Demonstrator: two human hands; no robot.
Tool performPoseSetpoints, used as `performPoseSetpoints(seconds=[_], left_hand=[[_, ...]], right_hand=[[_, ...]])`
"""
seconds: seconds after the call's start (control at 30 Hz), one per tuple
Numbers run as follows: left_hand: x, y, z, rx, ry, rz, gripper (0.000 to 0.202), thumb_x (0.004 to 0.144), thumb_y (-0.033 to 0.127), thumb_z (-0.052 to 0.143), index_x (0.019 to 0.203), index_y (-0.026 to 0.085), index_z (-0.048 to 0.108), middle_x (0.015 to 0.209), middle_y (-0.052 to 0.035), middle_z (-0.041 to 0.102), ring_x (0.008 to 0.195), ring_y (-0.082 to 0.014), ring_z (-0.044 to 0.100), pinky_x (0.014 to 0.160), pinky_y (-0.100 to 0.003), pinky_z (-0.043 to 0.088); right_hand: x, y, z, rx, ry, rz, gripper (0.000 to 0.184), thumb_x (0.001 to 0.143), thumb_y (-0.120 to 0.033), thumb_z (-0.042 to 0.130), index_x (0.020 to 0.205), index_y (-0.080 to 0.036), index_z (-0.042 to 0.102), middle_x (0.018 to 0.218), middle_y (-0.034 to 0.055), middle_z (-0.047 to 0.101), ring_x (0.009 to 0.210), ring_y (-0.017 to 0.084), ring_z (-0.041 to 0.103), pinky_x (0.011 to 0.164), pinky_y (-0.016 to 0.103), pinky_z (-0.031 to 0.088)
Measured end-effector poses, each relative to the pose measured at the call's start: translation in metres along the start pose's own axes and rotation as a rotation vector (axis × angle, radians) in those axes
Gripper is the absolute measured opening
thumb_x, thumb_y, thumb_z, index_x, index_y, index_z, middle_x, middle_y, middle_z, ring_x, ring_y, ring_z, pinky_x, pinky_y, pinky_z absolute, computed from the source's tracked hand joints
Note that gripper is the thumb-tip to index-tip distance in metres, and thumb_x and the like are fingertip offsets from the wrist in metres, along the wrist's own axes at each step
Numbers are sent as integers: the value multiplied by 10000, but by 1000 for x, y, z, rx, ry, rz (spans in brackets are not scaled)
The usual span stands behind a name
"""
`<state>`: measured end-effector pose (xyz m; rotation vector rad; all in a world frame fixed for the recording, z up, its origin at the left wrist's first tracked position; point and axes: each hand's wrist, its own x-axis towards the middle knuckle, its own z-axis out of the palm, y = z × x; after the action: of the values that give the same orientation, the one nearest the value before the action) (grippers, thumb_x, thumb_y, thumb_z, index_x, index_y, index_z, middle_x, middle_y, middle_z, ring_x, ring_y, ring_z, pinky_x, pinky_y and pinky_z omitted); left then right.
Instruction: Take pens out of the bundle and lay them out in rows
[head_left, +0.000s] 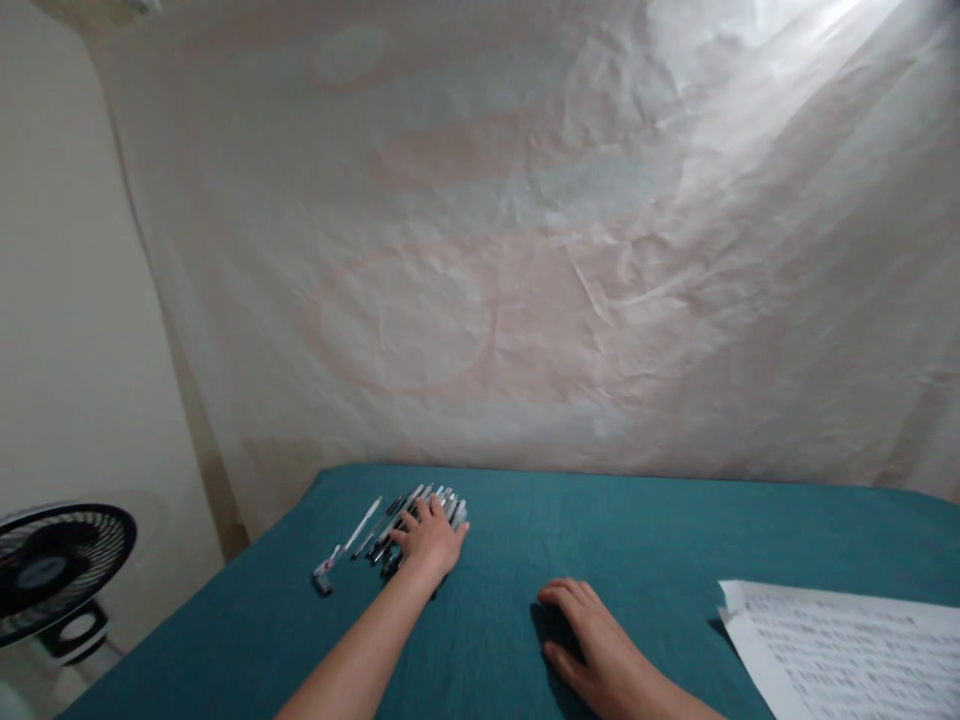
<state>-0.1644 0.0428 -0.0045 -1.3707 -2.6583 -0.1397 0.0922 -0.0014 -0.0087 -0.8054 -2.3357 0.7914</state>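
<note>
Several pens point(390, 522) lie in a row side by side on the teal cloth of the table point(645, 540), at the far left. My left hand point(431, 535) rests flat on top of that row, fingers stretched out over the pens; it covers the right part of the row. One white pen point(346, 548) lies a little apart on the left of the row. My right hand point(592, 640) lies palm down on the cloth nearer to me, fingers loosely curved, with nothing in it.
A white printed sheet of paper point(847, 645) lies at the near right of the table. A black electric fan point(52, 575) stands on the floor beyond the table's left edge. A crumpled pale sheet point(525, 250) hangs behind the table as a backdrop.
</note>
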Motion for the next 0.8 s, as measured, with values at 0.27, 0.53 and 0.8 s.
performPoseSetpoints(seconds=[0.27, 0.53, 0.8], left_hand=[[5, 5, 0, -8, 27, -27, 624, 750, 481, 332, 1265, 130, 298, 1323, -219, 269, 1155, -418, 262, 819, -608, 237], [-13, 12, -13, -22, 130, 64, 684, 739, 485, 367, 1277, 73, 273, 1352, -205, 229, 1242, -368, 106, 943, -555, 102], [-98, 44, -23, -500, -120, 747, 369, 810, 382, 293, 1024, 217, 545, 1093, -78, 541, 1049, -208, 442, 912, -332, 290]], right_hand=[[0, -3, -1, -1, 5, -16, 341, 673, -121, 483, 1007, -183, 506, 1048, 71, 499, 991, 177, 431, 885, 298, 335], [-2, -3, 1, -38, 11, -30, 312, 683, -119, 471, 984, -184, 522, 1032, 72, 504, 967, 184, 438, 868, 307, 340], [-1, -4, 2, -23, 25, -48, 234, 698, -119, 441, 882, -183, 571, 978, 71, 543, 925, 186, 465, 827, 308, 353]])
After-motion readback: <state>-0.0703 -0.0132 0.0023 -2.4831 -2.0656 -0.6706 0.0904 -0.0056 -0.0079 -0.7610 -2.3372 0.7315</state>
